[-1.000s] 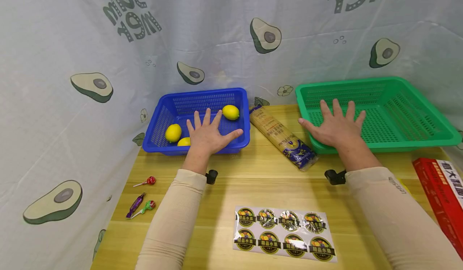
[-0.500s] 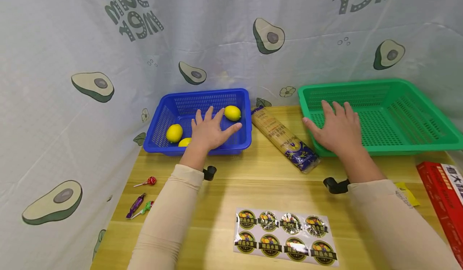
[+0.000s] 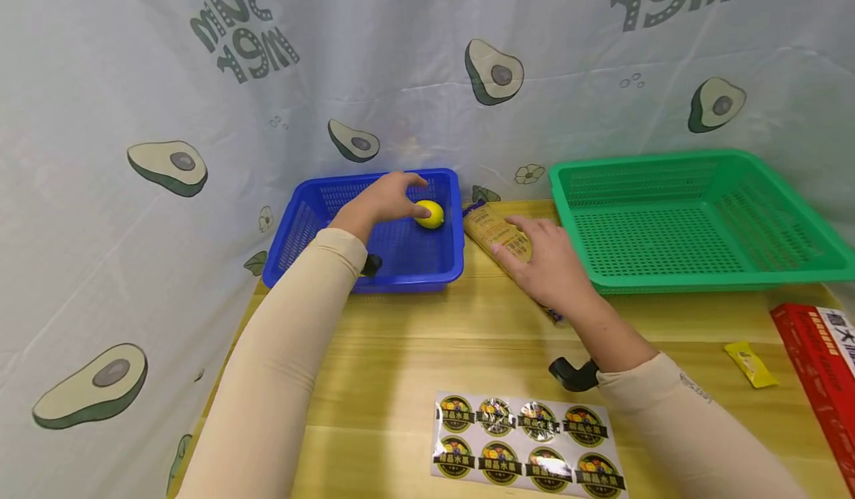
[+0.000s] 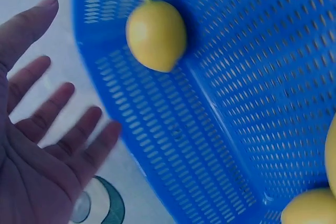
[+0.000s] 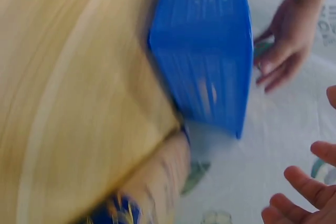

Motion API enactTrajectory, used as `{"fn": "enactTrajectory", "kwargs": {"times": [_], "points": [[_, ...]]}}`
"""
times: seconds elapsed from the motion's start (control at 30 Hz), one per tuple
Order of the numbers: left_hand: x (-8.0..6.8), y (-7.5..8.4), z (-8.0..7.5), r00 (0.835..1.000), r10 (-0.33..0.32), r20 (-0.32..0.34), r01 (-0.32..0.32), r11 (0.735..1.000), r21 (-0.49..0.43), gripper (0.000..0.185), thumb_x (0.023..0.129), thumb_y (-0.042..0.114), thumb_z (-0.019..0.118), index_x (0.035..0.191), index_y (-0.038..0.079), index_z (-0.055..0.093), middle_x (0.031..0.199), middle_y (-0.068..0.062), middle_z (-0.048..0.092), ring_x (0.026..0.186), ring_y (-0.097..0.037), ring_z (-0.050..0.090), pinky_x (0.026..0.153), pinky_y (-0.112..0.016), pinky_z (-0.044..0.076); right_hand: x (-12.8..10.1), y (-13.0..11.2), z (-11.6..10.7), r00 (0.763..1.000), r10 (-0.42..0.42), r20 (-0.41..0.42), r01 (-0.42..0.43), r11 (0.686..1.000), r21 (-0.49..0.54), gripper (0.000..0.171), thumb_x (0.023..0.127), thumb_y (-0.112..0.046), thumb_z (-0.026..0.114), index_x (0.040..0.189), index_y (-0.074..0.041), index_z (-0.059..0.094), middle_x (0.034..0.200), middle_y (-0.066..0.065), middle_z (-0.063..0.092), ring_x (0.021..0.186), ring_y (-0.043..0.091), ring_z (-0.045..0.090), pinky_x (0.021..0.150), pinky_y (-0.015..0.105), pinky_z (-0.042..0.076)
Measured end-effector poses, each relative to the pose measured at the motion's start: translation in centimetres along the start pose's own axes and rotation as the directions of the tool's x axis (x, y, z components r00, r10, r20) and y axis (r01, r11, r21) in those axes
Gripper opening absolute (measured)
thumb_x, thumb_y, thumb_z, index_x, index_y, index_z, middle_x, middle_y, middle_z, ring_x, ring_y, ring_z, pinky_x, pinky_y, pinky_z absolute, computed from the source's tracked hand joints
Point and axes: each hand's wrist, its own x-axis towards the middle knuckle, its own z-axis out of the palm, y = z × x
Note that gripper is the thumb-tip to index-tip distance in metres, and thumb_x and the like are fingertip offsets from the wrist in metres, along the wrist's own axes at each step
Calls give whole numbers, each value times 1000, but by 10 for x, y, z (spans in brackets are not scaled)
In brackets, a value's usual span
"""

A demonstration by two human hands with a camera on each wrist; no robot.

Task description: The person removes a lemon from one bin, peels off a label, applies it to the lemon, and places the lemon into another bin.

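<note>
- The basket [image 3: 374, 276] with a lemon [image 3: 430, 214] in its far right corner stands at the back left of the table [image 3: 414, 350].
- Two more lemons [image 4: 310, 208] lie in it, in the left wrist view.
- The left hand [image 3: 386, 196] hovers over that basket, just left of the lemon.
- The noodle packet [image 3: 497, 233] lies between this basket and the larger basket [image 3: 695, 276] at the back right.
- The right hand [image 3: 544, 265] is over the packet.
- The sticker sheet [image 3: 528, 443] lies at the table's near edge.
- The box [image 3: 818, 365] lies at the right edge, with a sachet [image 3: 751, 364] just left of it.
</note>
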Motion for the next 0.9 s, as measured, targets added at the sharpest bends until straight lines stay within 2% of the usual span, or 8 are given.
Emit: {"fn": "enactTrajectory", "kwargs": {"times": [0.13, 0.23, 0.43, 0.6, 0.73, 0.8, 0.9], "points": [[19, -3, 2, 999, 18, 28, -19, 1000, 7, 64, 92, 30, 77, 149, 17, 52, 159, -8, 44, 148, -31, 39, 119, -50, 38, 9, -9, 19, 998, -7, 66, -3, 990, 144, 63, 100, -48, 62, 153, -17, 45, 149, 21, 49, 136, 43, 46, 105, 65, 43], [31, -5, 7, 999, 14, 37, -15, 999, 30, 62, 91, 27, 78, 147, 16, 54, 157, -9, 46, 146, -31, 42, 118, -49, 39, 16, -13, 35, 991, 8, 137, -39, 973, 225, 64, 99, -49, 64, 153, -23, 44, 151, 19, 48, 137, 42, 48, 104, 64, 46], [47, -10, 18, 999, -11, 39, 9, 999, 38, 60, 91, 24, 78, 146, 15, 56, 156, -9, 47, 144, -31, 44, 118, -48, 39, 27, -14, 66, 964, 47, 262, -121, 954, 273, 68, 99, -50, 63, 157, -26, 39, 156, 26, 34, 142, 45, 40, 107, 66, 42], [56, -11, 28, 1000, 3, 30, -5, 999, 52, 60, 90, 22, 79, 145, 15, 57, 155, -9, 50, 144, -30, 45, 119, -47, 39, 28, -10, 78, 955, 37, 294, -139, 932, 335, 65, 101, -45, 61, 158, -27, 36, 162, 27, 25, 144, 49, 36, 113, 66, 37], [64, -11, 33, 1000, 11, 28, -12, 999, 33, 61, 89, 21, 81, 145, 14, 57, 154, -10, 50, 141, -30, 47, 119, -47, 39, 29, -5, 82, 955, 14, 297, -148, 889, 434, 66, 102, -39, 61, 160, -24, 32, 166, 22, 23, 149, 48, 33, 119, 62, 32], [67, -12, 35, 999, 12, 42, -15, 999, 51, 61, 89, 21, 80, 145, 14, 57, 154, -10, 50, 142, -30, 46, 120, -46, 38, 30, -3, 85, 951, 7, 309, -160, 866, 473, 67, 103, -38, 60, 160, -23, 29, 168, 20, 21, 152, 47, 28, 122, 62, 27], [71, -16, 39, 998, 8, 63, -15, 995, 101, 61, 89, 23, 80, 145, 15, 56, 153, -11, 50, 143, -30, 45, 120, -46, 37, 31, -2, 90, 944, 11, 331, -182, 852, 490, 66, 104, -40, 58, 160, -27, 27, 167, 22, 22, 152, 48, 26, 121, 64, 27]]}}
